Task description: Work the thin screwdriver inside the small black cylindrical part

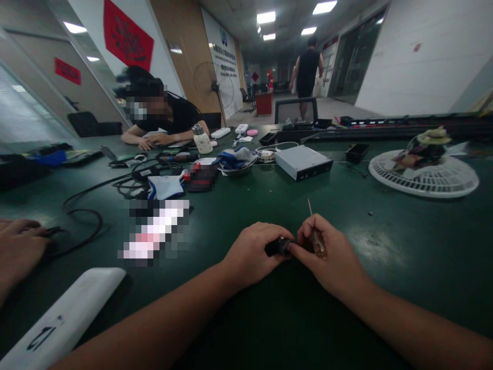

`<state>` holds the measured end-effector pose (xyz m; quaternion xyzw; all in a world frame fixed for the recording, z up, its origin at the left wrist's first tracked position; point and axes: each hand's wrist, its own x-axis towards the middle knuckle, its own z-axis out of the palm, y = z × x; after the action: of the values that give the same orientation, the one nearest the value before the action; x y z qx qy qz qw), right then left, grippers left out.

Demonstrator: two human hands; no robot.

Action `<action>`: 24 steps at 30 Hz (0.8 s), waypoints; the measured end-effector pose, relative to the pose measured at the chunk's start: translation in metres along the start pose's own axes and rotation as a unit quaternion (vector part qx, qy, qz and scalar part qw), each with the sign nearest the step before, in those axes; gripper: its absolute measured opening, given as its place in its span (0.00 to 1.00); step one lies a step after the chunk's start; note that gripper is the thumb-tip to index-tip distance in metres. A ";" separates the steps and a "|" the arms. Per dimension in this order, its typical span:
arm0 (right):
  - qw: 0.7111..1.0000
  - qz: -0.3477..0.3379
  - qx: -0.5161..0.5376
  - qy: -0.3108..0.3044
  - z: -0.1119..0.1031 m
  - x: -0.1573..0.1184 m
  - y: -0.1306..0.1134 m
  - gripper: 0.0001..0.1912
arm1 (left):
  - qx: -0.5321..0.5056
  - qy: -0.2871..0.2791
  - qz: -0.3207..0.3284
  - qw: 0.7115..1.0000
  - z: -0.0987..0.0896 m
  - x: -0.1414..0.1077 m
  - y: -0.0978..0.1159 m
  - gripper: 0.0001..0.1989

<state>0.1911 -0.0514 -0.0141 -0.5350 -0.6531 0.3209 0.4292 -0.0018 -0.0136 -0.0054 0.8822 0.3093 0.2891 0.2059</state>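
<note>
Near the middle of the green table (246, 216), my left hand (256, 252) is closed around a small black cylindrical part (284, 245). My right hand (333, 252) meets it from the other side, its thumb and fingers touching the part's right end. Tucked in the right hand's fingers is a screwdriver (319, 243) with a clear amber handle, its thin metal shaft pointing up and away from the part. The fingers hide much of the black part, so I cannot tell exactly what it is.
A long white case (73, 308) lies at the lower left, beside another person's hand (23, 252). Farther back are a grey disc drive (303, 162), a bowl with cloth (236, 159), a white fan grille (423, 174) and black cables (84, 192). A seated person (169, 113) leans over the far side.
</note>
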 end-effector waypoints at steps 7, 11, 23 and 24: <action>1.000 -0.010 0.028 -0.009 0.001 0.001 -0.003 0.07 | 0.017 0.033 -0.053 0.998 0.002 -0.001 0.002 0.10; 0.992 -0.055 0.116 0.019 -0.003 -0.002 0.000 0.15 | 0.025 0.098 -0.126 0.987 0.003 -0.001 0.001 0.10; 0.978 -0.161 0.130 -0.032 -0.008 -0.005 -0.014 0.18 | 0.017 0.118 -0.164 0.979 0.005 -0.001 -0.004 0.11; 0.978 -0.160 0.125 -0.042 -0.008 -0.005 -0.014 0.17 | 0.016 0.116 -0.158 0.980 0.005 -0.001 -0.004 0.11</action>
<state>0.1925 -0.0597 0.0003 -0.3519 -0.7024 0.3489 0.5109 -0.0012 -0.0125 -0.0113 0.7860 0.4710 0.3486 0.1971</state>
